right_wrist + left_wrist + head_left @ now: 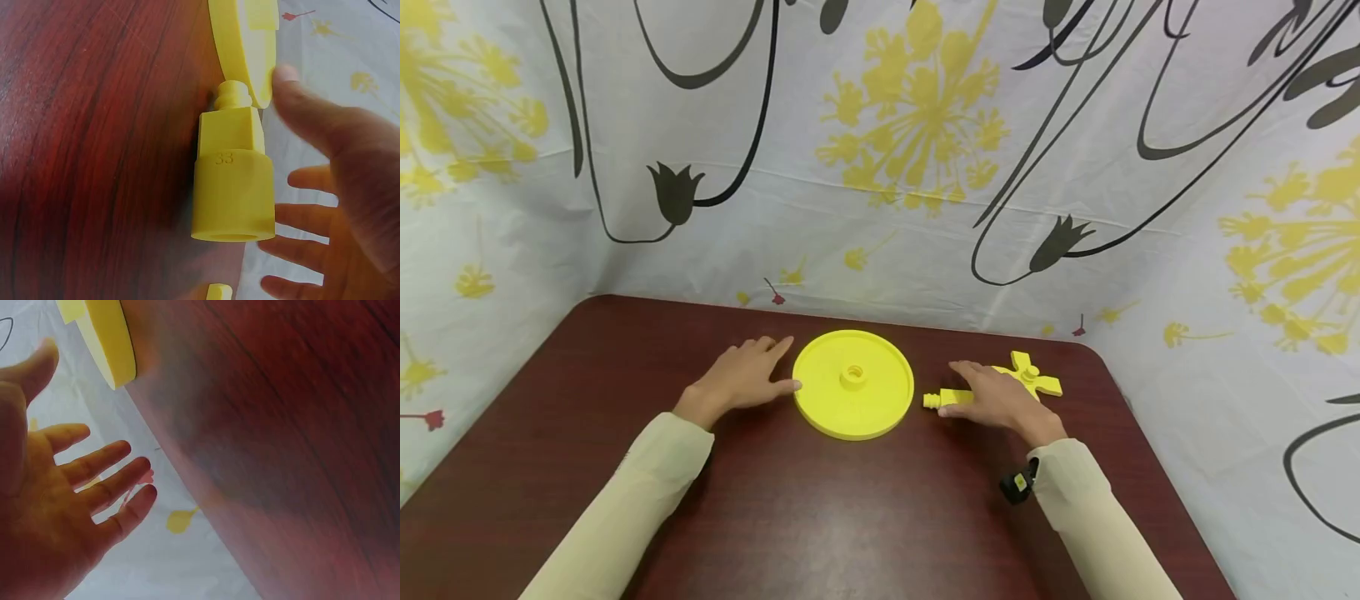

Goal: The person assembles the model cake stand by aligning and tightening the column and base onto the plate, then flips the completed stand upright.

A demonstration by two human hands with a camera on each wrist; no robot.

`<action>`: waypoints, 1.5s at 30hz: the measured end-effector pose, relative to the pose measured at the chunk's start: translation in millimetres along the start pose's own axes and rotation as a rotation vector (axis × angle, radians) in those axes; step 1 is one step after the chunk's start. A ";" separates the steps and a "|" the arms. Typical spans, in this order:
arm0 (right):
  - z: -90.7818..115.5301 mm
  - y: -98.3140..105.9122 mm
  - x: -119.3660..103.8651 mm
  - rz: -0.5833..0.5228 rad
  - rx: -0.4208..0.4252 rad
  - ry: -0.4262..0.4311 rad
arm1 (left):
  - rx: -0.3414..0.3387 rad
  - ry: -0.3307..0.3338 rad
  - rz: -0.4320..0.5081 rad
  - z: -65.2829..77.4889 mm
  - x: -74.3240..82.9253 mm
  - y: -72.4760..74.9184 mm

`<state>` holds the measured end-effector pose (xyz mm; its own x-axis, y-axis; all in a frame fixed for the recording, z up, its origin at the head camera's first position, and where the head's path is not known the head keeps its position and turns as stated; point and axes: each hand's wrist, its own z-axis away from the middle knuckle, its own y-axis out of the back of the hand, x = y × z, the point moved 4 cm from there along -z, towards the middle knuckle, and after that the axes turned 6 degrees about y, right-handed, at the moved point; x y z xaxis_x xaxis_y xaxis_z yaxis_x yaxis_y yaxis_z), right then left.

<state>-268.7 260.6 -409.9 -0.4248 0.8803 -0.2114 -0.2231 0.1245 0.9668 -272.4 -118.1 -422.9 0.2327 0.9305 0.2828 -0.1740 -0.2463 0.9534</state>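
Note:
A round yellow disc (820,404) with a raised rim and a hollow hub at its centre lies on the table. My left hand (741,375) is at its left edge, fingers spread, the thumb tip at the rim; whether they touch I cannot tell. My right hand (1000,400) is over a yellow connector with a threaded end (932,400). In the right wrist view this connector (232,194) has a square neck, a wide round base and the number 33; the fingers extend beside it without curling round it. Beyond that hand lies a yellow cross-shaped piece (1048,386), partly hidden.
The dark red wooden table (820,517) ends at a patterned cloth (760,233) that hangs behind it and at both sides. A black wrist device (1017,486) sits on the right sleeve's cuff.

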 end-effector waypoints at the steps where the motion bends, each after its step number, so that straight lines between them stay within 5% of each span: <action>1: -0.3 -1.0 0.6 -0.010 -0.011 -0.004 | -0.018 -0.003 0.010 -0.7 0.2 -2.0; 9: -2.4 -5.4 1.4 -0.020 -0.071 0.011 | -0.171 0.020 0.089 -3.7 -0.2 -15.8; 27: -2.2 -6.7 7.6 -0.120 -0.099 0.012 | -0.246 0.021 0.178 -8.0 5.5 -23.1; 36: -5.9 4.8 4.0 -0.254 0.087 0.046 | -0.249 0.019 0.193 -8.1 8.6 -23.0; 45: -23.6 11.5 -22.5 -0.411 0.237 0.023 | -0.253 0.016 0.222 -9.6 11.4 -22.9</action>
<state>-282.5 231.4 -397.4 -0.3633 0.7259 -0.5840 -0.1720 0.5638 0.8078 -275.0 -99.3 -442.5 0.1477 0.8666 0.4767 -0.4511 -0.3699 0.8122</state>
